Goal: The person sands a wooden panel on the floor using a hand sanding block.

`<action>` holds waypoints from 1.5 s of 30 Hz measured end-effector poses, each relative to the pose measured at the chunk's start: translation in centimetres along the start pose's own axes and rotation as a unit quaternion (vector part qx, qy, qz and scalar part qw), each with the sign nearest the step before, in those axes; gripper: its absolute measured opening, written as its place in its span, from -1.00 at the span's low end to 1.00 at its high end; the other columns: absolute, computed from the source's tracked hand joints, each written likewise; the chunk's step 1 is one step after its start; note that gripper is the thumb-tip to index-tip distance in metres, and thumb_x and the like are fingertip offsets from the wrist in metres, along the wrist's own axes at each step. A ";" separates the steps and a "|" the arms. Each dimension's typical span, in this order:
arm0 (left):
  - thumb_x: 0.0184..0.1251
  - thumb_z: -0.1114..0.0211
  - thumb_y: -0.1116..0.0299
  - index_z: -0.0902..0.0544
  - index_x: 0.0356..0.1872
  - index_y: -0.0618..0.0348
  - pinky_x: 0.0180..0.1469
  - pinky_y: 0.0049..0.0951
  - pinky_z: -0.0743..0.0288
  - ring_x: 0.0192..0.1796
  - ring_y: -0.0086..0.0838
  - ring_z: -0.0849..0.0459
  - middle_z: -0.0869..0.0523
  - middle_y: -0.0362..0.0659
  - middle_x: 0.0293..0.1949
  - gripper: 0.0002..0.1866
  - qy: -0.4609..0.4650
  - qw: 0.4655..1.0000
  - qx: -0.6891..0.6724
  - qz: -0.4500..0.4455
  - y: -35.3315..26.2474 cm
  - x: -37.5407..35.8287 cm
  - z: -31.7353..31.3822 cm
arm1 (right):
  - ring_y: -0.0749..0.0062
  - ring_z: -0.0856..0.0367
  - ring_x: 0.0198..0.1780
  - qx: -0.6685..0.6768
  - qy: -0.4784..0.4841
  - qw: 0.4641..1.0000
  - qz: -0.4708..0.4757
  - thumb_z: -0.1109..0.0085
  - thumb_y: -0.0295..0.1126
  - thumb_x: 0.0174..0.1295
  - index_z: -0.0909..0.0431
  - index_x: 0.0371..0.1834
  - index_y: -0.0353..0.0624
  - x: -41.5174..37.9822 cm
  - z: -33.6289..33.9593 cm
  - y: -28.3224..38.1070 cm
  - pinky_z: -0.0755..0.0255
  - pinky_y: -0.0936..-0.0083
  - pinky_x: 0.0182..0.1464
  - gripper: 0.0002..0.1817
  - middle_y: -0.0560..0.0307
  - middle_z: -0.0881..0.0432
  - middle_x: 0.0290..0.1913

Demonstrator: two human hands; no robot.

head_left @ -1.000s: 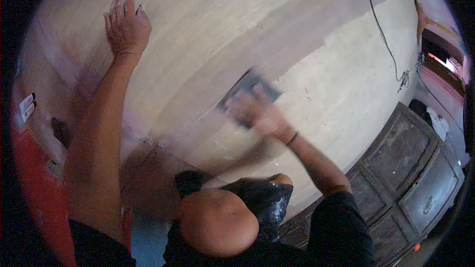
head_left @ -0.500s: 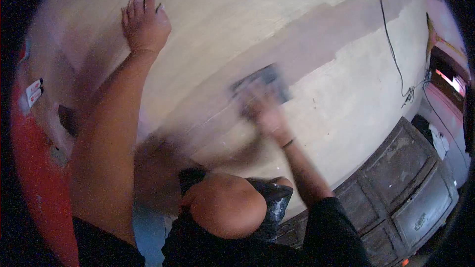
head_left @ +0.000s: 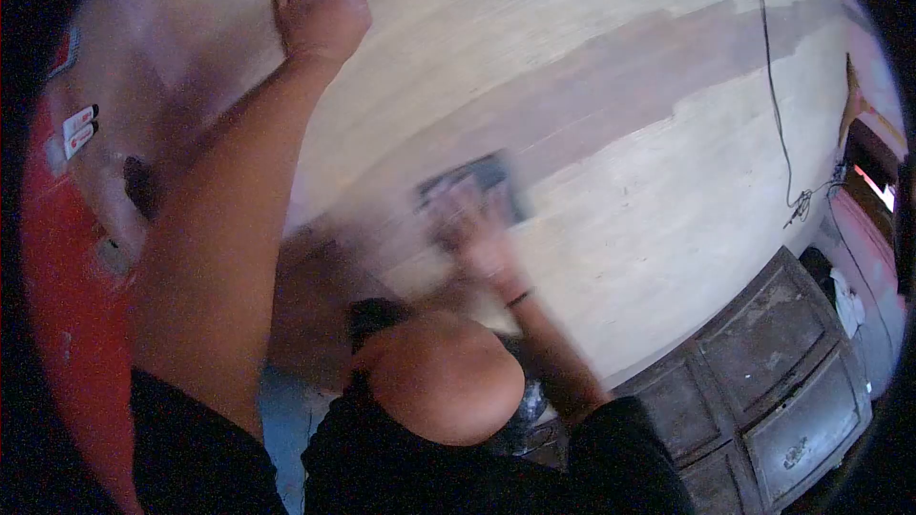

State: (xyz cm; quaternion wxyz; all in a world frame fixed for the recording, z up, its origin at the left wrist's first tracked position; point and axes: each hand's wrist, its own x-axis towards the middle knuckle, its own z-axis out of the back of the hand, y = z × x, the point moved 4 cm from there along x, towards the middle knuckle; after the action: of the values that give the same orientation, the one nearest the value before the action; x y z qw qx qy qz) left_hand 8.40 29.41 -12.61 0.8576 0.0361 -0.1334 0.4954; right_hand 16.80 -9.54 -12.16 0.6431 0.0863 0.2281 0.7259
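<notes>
A broad pale wooden panel (head_left: 611, 219) fills the middle of the view, crossed by a greyish-brown strip (head_left: 592, 100). My right hand (head_left: 482, 243), blurred by motion, presses a dark grey sheet that looks like sandpaper (head_left: 498, 175) flat against the panel, at the strip's near end. Its fingers spread over the sheet, whose upper and right edges show past them. Farther up on the left, my left hand (head_left: 322, 11) rests on the panel with fingers stretched out and nothing in it. My bent knee (head_left: 444, 381) is below, between both arms.
A dark brown panelled wooden piece (head_left: 763, 362) stands at lower right. A black cable (head_left: 770, 67) runs down the panel's right side into a tangle (head_left: 800, 206). On the left is a red surface (head_left: 67, 296), with white labelled items (head_left: 80, 129) near its upper part.
My right hand and the sandpaper have slid left and toward me along the panel. The view has turned slightly; my left hand stays resting on the panel.
</notes>
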 end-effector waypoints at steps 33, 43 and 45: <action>0.32 -0.22 0.27 -0.48 0.28 0.23 0.51 0.09 -0.09 0.47 -0.10 -0.29 -0.42 0.05 0.35 -0.48 -0.048 0.998 -0.028 0.016 -1.1 -1.9 2.0 | 0.12 -0.03 0.62 -0.023 -0.148 0.966 -0.209 0.11 -0.32 0.40 -0.33 0.48 0.07 1.1 2.7 -10.8 0.20 -0.14 0.57 -0.45 0.07 -0.24 0.57; 0.42 -0.15 0.26 -0.45 0.34 0.21 0.54 0.04 -0.06 0.48 -0.11 -0.29 -0.41 0.05 0.39 -0.49 -0.011 0.999 -0.038 0.027 0.2 1.9 1.0 | -0.03 -0.02 0.62 -0.090 -0.038 0.995 -0.030 0.05 -0.37 0.31 -0.28 0.53 0.09 4.6 4.1 -3.3 0.24 -0.27 0.58 -0.36 0.07 -0.19 0.60; 0.43 -0.15 0.25 -0.45 0.34 0.21 0.54 0.03 -0.05 0.48 -0.11 -0.29 -0.41 0.05 0.40 -0.49 -0.004 0.998 -0.049 0.035 -0.8 2.4 1.8 | -0.07 -0.04 0.61 -0.079 -0.173 0.953 -0.235 0.01 -0.40 0.27 -0.30 0.52 0.05 4.1 6.2 -6.8 0.23 -0.25 0.58 -0.34 0.04 -0.20 0.59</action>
State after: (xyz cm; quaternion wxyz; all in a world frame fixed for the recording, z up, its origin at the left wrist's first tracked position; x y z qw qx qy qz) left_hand 9.86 30.65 -10.20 0.8397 -0.0085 -0.1621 0.5181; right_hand 24.79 -3.71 -10.42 0.8299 0.1030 0.0694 0.5440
